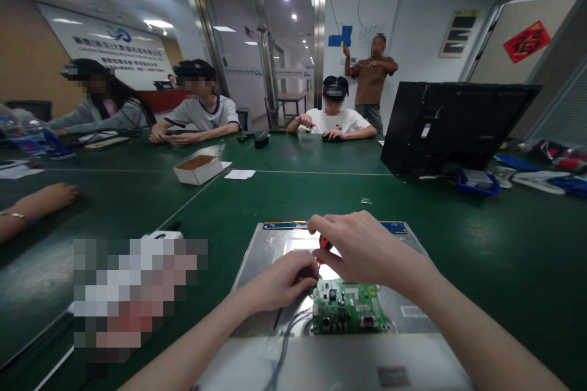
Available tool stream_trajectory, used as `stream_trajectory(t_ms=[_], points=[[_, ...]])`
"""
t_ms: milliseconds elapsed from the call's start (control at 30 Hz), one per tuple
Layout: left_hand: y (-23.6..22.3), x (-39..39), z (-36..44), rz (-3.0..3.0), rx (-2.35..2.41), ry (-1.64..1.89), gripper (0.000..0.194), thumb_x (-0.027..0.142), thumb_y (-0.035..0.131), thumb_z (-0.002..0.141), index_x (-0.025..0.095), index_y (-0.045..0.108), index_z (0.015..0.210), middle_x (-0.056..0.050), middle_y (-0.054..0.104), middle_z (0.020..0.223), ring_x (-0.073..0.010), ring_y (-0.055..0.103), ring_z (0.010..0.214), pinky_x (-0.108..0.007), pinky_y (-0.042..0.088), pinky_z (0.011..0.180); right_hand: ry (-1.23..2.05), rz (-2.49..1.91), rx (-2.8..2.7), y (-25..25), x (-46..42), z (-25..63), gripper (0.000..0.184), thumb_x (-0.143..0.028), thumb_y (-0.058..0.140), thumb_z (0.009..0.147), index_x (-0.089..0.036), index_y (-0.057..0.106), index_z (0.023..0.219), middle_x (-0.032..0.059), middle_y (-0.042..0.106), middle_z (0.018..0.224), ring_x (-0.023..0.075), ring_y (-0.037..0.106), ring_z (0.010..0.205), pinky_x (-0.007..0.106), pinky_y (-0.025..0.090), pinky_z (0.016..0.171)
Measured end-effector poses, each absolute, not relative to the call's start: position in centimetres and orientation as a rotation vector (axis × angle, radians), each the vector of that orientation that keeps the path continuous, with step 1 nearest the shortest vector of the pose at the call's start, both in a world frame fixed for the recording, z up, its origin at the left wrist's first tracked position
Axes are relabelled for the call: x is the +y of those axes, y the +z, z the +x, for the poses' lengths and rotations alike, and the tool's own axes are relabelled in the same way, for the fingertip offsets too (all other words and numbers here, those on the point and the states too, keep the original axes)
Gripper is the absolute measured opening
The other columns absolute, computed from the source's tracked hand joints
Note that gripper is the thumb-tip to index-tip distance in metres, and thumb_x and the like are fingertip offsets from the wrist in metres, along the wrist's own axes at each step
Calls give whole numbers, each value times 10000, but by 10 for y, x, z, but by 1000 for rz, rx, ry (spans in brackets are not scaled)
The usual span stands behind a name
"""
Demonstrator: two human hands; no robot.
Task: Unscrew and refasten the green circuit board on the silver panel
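Note:
A metal-backed display panel lies on the green table in front of me. Near its middle sits a green circuit board, with grey cables running from its left side. My right hand is closed round a screwdriver with a red and black handle, held upright above the board's upper left corner. Beside the screwdriver's lower end, my left hand has its fingers pinched together. What they hold there is hidden. A narrow blue circuit strip runs along the panel's far edge.
A black monitor stands at the right, with a blue tray by it. An open white box and paper lie beyond my left hand. Another person's arm rests at the left. Several people are around the table.

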State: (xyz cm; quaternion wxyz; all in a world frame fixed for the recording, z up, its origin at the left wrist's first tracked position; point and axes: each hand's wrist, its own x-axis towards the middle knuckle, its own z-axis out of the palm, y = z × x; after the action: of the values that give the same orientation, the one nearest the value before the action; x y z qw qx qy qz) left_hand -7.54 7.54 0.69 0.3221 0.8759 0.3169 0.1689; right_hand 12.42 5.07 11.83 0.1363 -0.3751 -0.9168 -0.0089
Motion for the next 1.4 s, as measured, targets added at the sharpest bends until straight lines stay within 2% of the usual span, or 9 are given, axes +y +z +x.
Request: stream_trajectory(t_ms=[133, 333, 467, 767, 1133, 1333, 1400], points=[[9, 75, -75, 2316, 841, 454, 75, 130, 527, 845, 170, 546, 905, -24, 586, 822, -173, 523, 718, -283, 410, 650, -52, -1122, -2639, 117, 52, 124, 121, -245, 555, 851, -184, 530, 953, 13, 683, 801, 136, 565, 617, 265, 198, 495], [4, 76, -76, 2298, 823, 456, 43, 160, 530, 872, 171, 547, 910, -47, 615, 896, -196, 546, 792, -309, 425, 705, -22, -1012, -2677, 121, 48, 126, 144, -210, 521, 841, -182, 528, 982, 36, 643, 915, 127, 529, 645, 262, 217, 497], [3, 77, -76, 2278, 820, 440, 49, 164, 525, 876, 167, 552, 917, -50, 619, 896, -198, 548, 794, -311, 430, 711, 24, -976, -2710, 123, 46, 125, 151, -171, 515, 827, -185, 524, 978, 32, 640, 919, 122, 524, 646, 258, 221, 492], [8, 73, -76, 2313, 859, 463, 63, 147, 516, 864, 172, 548, 912, -31, 591, 847, -180, 531, 740, -290, 421, 673, -48, -1139, -2637, 117, 52, 123, 140, -283, 568, 866, -189, 521, 958, 4, 686, 773, 143, 578, 601, 260, 218, 489], [2, 76, -77, 2285, 830, 455, 64, 161, 524, 873, 170, 558, 926, -55, 617, 906, -205, 553, 810, -320, 431, 725, 16, -1039, -2681, 121, 47, 124, 180, -164, 512, 833, -174, 522, 1012, 47, 657, 948, 127, 542, 636, 259, 232, 502], [7, 74, -76, 2323, 844, 465, 62, 145, 517, 863, 173, 545, 911, -40, 600, 868, -191, 544, 758, -300, 427, 687, -46, -1117, -2643, 118, 51, 123, 118, -271, 562, 864, -189, 524, 941, 8, 677, 788, 141, 569, 612, 261, 205, 490], [6, 75, -76, 2322, 837, 468, 58, 143, 520, 863, 172, 542, 908, -41, 599, 871, -193, 545, 768, -299, 427, 691, -36, -1113, -2643, 119, 50, 123, 119, -282, 562, 867, -190, 530, 936, 11, 679, 801, 141, 572, 623, 263, 210, 493]])
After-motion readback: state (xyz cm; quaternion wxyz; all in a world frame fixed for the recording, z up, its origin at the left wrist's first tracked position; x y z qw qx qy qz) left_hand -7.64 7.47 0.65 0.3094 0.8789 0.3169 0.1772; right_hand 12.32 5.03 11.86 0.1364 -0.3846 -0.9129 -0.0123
